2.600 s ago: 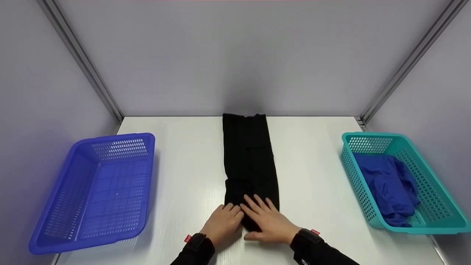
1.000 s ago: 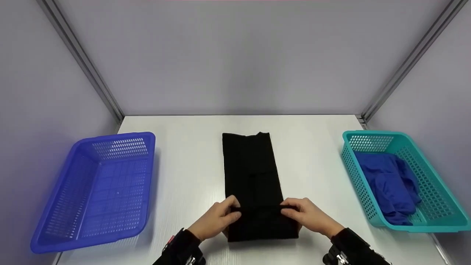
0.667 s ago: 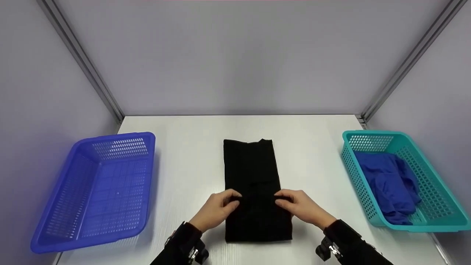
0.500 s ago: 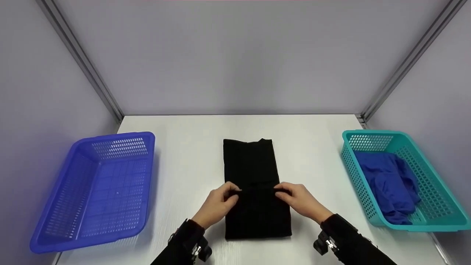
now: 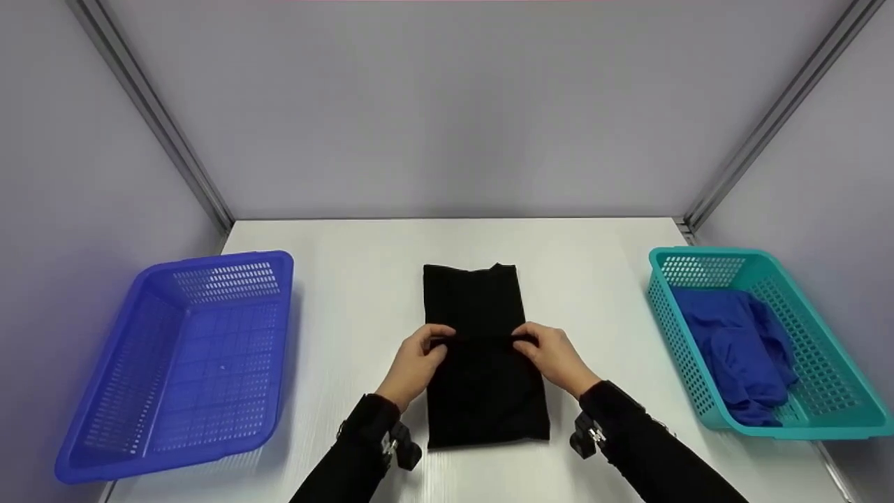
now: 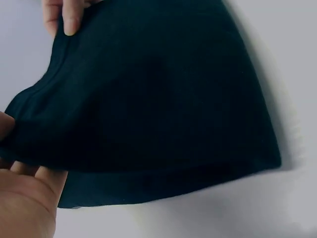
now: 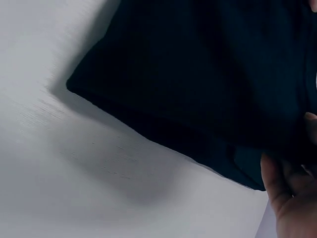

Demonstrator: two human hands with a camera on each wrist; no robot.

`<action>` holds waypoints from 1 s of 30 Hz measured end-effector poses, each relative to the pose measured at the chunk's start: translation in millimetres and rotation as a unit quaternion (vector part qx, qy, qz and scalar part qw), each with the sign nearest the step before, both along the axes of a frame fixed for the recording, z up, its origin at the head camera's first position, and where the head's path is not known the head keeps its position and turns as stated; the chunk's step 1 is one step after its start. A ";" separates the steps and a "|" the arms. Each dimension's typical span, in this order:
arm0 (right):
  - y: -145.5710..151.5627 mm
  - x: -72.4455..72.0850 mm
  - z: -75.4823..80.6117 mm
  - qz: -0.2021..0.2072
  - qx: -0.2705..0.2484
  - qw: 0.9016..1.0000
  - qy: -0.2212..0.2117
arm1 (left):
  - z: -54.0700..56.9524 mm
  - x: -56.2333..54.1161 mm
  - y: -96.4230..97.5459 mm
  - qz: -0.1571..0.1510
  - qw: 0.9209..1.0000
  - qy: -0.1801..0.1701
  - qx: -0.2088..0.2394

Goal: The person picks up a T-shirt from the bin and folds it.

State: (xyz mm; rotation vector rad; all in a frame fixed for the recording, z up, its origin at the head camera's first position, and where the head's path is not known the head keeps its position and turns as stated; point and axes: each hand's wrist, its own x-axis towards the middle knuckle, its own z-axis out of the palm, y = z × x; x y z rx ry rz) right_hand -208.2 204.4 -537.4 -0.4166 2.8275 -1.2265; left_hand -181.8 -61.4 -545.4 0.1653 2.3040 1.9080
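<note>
A black folded garment (image 5: 485, 391) lies lengthwise in the middle of the white table; its exact kind does not show. Its near part is doubled over, and the fold's free edge crosses the middle. My left hand (image 5: 411, 365) pinches the left end of that edge between thumb and fingers, and my right hand (image 5: 559, 360) pinches the right end. In the left wrist view the cloth (image 6: 163, 94) hangs slightly lifted above a lower layer, with the left hand (image 6: 27, 203) at its corner. The right wrist view shows the right hand (image 7: 297, 208) at the opposite corner.
A blue plastic basket (image 5: 279, 349) stands on the left of the table (image 5: 356, 300). On the right, a teal basket (image 5: 831, 349) holds a crumpled blue cloth (image 5: 733, 349). Grey panels (image 5: 447, 105) enclose the back and sides.
Both hands went from lying on the long garment to pinching its near part, folding it over. The pinched edge has since moved away from me, and the garment looks shorter.
</note>
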 end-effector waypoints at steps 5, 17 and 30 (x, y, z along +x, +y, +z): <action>-5.4 -6.6 -9.3 -0.031 0.030 0.999 0.004 | -9.6 -7.1 2.4 0.025 0.997 0.033 -0.058; -10.4 -8.7 -26.6 -0.030 0.141 0.986 0.082 | -34.0 -11.0 0.6 0.085 0.978 0.100 -0.160; -13.3 -7.8 -41.0 -0.041 0.194 0.975 0.096 | -42.8 -6.8 9.3 0.118 0.955 0.091 -0.256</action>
